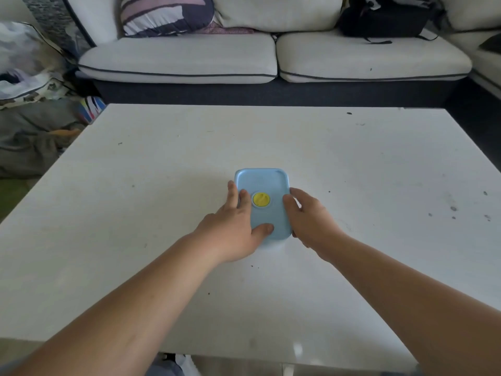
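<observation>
A small rectangular container with a light blue lid [264,180] sits on the white table [352,164], slightly nearer than its middle. A round yellow knob [261,199] is set in the centre of the lid. My left hand [233,226] lies on the lid's left side, with straight fingers along the edge and the thumb pressing the near part of the lid. My right hand [307,215] grips the container's right edge, with the thumb on top and the fingers curled down the side, mostly hidden.
A white sofa [179,58] with dark piping runs along the far side of the table, with a striped cushion [165,12] and a black bag [382,20] on it. Piled cloth and bags [29,77] lie on the floor to the left.
</observation>
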### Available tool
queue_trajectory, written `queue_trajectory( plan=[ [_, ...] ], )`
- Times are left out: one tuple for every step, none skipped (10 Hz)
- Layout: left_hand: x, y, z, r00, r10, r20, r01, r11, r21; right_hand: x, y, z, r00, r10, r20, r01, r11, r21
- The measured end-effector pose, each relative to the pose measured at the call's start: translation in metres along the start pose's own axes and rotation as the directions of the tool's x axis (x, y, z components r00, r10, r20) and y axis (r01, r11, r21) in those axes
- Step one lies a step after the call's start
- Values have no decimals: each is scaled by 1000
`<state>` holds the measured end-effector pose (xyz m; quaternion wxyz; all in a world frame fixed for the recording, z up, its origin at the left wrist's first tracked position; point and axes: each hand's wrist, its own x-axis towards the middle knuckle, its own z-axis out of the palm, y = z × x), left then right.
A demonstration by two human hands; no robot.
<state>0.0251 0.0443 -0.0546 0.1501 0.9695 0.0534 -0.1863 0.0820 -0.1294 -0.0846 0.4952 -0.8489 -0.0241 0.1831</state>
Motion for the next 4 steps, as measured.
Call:
queue_trajectory(
  plan=[
    [5,-1,-2,1000,1,-6,-2,1000,-16,1,-1,-6,998,20,61,-23,999,46],
    [12,-1,-6,1000,-4,5,4,1000,-4,4,0,-13,995,18,102,-22,999,35],
    [15,0,-5,999,-20,-40,20,1000,0,0,-4,-15,992,21,124,-27,999,44],
    [12,2,-4,996,-37,-85,32,998,-50,-7,-3,-22,995,54,87,-62,994,87]
  ],
)
